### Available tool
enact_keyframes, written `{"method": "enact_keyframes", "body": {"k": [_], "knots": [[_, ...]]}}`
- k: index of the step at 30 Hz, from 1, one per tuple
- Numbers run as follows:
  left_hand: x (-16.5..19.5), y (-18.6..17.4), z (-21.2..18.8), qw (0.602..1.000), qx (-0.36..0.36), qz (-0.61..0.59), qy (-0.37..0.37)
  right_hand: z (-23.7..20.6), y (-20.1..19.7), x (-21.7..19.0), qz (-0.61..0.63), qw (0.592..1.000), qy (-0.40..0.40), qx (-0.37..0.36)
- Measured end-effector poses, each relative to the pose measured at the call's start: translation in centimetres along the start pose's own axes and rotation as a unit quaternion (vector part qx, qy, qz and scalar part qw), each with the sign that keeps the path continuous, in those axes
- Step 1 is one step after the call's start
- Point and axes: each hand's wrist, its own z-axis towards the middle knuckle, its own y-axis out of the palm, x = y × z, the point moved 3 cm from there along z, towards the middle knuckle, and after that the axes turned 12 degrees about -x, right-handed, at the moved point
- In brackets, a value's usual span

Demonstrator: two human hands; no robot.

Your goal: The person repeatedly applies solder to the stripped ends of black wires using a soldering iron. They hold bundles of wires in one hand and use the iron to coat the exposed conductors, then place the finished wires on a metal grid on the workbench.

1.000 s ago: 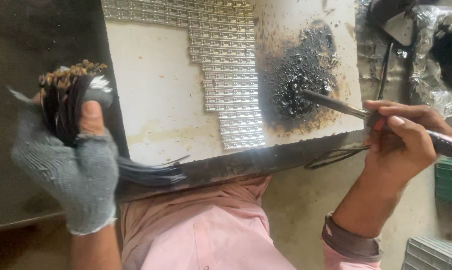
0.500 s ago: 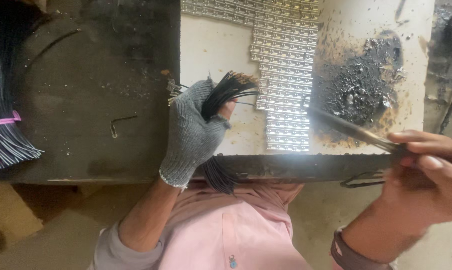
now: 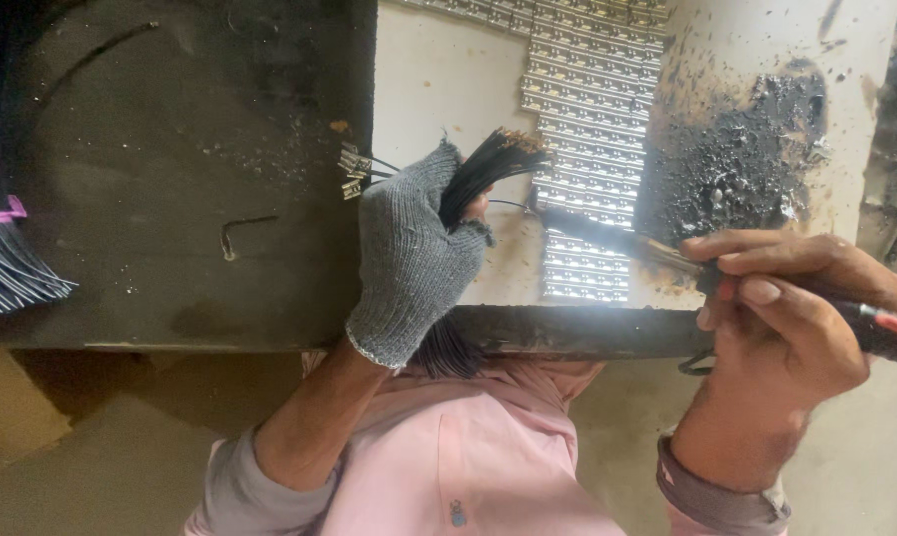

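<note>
The dark bench [image 3: 170, 179] fills the upper left of the view, its front edge running across the middle. On the bench's right part lies a pale board [image 3: 438, 89], and over the board's middle runs a sheet of small silver metal terminals [image 3: 587, 109] set in rows, reaching from the far edge down toward the front edge of the bench. Right of that sheet, a patch of black, crumbly residue [image 3: 746, 169] stains the board. At the left edge of the bench lies a second bundle of dark wires [image 3: 1, 248] bound with a pink band [image 3: 1, 212].

The left hand [image 3: 409, 258], in a grey knitted glove, sits at the bench's front edge, just left of the terminal sheet. Its fingers are clamped around a bundle of black wires [image 3: 488, 164]; the bundle's stripped ends fan out above the glove toward the sheet, and its tail hangs below the bench edge. A few loose wires with small metal terminals [image 3: 352, 171] stick out to the left of the glove.

The bare right hand [image 3: 776, 318] is beyond the bench's front edge, right of the sheet. Its fingers are closed around a soldering iron [image 3: 617, 238], whose dark tip reaches left across the lower rows of the sheet, near the wire ends.
</note>
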Motion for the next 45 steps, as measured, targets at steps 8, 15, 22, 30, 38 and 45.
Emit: {"method": "enact_keyframes", "body": {"k": [8,15,22,30,38,45], "knots": [[-0.5,0.0,0.0,1.000,0.003,0.006,0.010,3.2,0.4,-1.9,0.092,0.974,0.209,0.009],[-0.4,0.3,0.1,1.000,-0.009,0.008,-0.005,3.3,-0.2,-2.0,0.032,0.981,0.188,-0.024],[0.0,0.1,0.1,1.000,-0.003,0.010,0.003,-7.5,-6.5,4.2,0.167,0.945,0.151,0.239],[-0.6,-0.2,-0.8,0.998,0.009,-0.047,0.036,-11.9,-13.1,5.3,0.131,0.919,0.197,0.316],[0.2,-6.7,-2.1,0.987,0.127,0.089,0.043,-9.4,-11.5,4.3,0.135,0.931,0.204,0.269],[0.1,-2.5,-1.4,0.998,0.019,-0.051,0.026,-11.2,-10.8,5.2,0.234,0.916,0.163,0.281]]}}
